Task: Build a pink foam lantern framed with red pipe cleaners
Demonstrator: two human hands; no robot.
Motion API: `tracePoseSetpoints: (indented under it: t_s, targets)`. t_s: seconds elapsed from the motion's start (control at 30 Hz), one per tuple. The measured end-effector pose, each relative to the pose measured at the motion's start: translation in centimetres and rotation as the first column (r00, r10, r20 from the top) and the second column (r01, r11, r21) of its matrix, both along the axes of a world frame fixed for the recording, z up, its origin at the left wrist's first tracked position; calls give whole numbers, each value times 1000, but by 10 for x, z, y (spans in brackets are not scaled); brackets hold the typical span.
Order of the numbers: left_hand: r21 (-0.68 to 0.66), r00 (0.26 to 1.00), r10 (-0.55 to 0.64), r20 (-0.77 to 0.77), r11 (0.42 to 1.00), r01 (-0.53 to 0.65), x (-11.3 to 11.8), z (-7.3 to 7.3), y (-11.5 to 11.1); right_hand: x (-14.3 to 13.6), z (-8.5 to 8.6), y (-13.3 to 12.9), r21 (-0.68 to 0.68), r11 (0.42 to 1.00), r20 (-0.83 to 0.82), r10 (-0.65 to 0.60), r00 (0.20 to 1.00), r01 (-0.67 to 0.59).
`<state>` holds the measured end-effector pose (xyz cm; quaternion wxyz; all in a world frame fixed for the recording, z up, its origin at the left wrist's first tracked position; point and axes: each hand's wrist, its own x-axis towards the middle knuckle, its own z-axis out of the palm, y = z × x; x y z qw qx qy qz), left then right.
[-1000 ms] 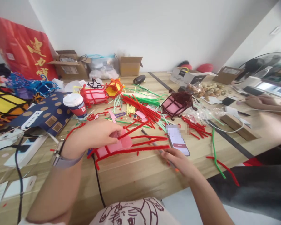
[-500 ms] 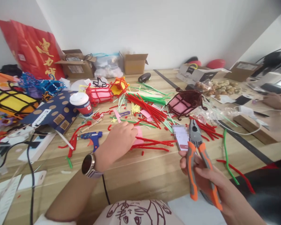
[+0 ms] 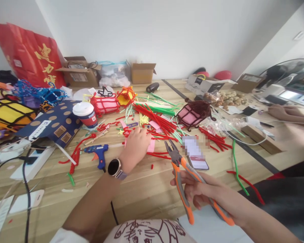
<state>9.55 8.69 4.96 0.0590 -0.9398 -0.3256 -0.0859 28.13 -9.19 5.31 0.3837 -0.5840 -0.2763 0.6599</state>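
My left hand (image 3: 137, 146) lies palm down over a pink sheet (image 3: 151, 145) and red pipe cleaners (image 3: 159, 155); its fingers look bent, and what is under them is hidden. In my right hand (image 3: 205, 192) are orange and grey pliers (image 3: 176, 157), with jaws and handles spread apart and pointing up and left. A phone (image 3: 197, 162) rests just beyond them. Left of my left hand is a blue glue gun (image 3: 98, 153). The main bundle of red pipe cleaners (image 3: 157, 118) lies farther back, beside a dark brown lantern frame with pink panels (image 3: 192, 114).
A lidded paper cup (image 3: 85, 114) stands by a dotted blue box (image 3: 63, 118). Black cables and a power strip (image 3: 35, 165) are at the left. Cardboard boxes (image 3: 142, 72) line the wall. Another person's hands (image 3: 281, 110) rest at the far right.
The pliers have swung left off the phone, and their jaws and handles have spread wider. My left hand has shifted slightly over the pink sheet. The view has moved a little.
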Motion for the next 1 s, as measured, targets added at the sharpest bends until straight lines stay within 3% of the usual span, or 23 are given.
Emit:
tracePoseSetpoints:
  t_s: [0.17,0.3,0.57,1.0]
  targets:
    - [-71,993,116,-8,991,-116,1,8,7,-1,1,1,-6,1000,5,11,1000,-11]
    - [-79,976,168,-138,980,-180,5,15,3,-3,3,6,-59,998,36,35,999,-33]
    - [-46,979,87,-187,994,-97,12,9,1,-5,2,12,-140,982,79,139,987,-127]
    - [103,994,108,-32,989,-104,-1,-2,-20,2,28,35,-247,955,351,244,904,-162]
